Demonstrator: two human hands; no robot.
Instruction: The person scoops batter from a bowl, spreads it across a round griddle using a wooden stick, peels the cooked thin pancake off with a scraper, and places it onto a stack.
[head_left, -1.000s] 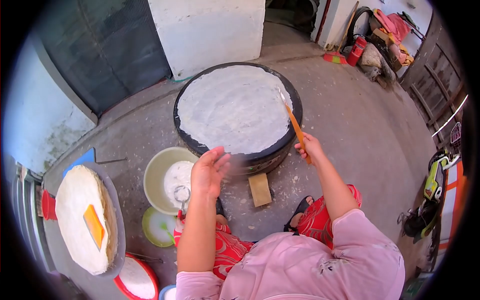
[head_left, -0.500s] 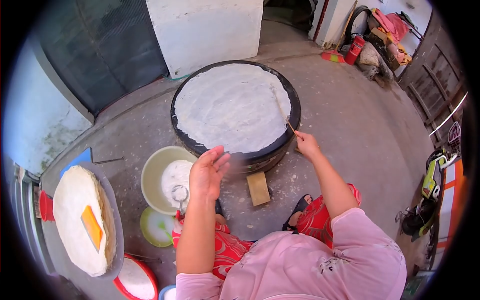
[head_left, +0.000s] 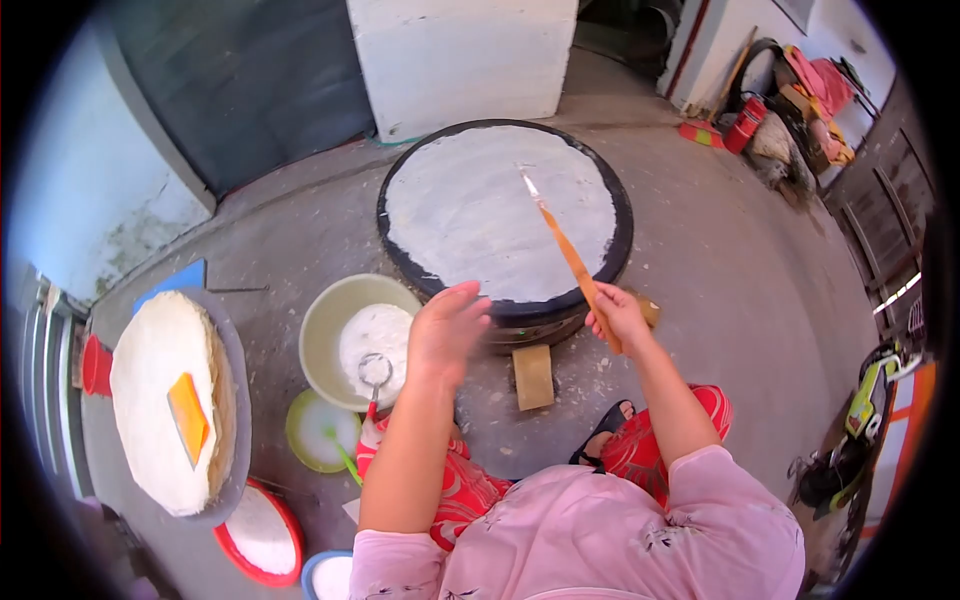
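Where the sheet (head_left: 480, 225) lies: spread across the griddle (head_left: 525, 312), a thin white layer, nearly round, faintly streaked, its edge ragged.
Griddle surface: broad and round, with a smooth black rim showing all about the sheet.
Spatula (head_left: 568, 252): long, flat and narrow, its orange-brown handle apparently wooden, its far end whitish; it slants over the sheet, and whether the tip touches cannot be told.
Right hand (head_left: 620, 316): fingers curled firmly round the near end of the spatula, by the griddle's near right edge.
Left hand (head_left: 446, 330): raised in the air between the pale bowl (head_left: 320, 330) and the griddle, fingers released, slightly bent, partly blurred.
Pale bowl's inside: smooth, rounded walls round a thick white paste (head_left: 362, 338).
Ladle (head_left: 375, 370): round metal head resting in the paste, red handle pointing towards the person.
Green bowl (head_left: 298, 445): smaller, shallow, holding milky liquid, just beside the pale bowl.
Stack (head_left: 150, 360): many pale, matte, round layers with uneven edges, on a grey board (head_left: 240, 400) at left.
Scraper (head_left: 188, 410): flat, orange, four-sided, lying on the stack.
Block (head_left: 533, 380): yellowish, rectangular, at the griddle's foot.
Floor (head_left: 720, 290): dull grey, flecked with white.
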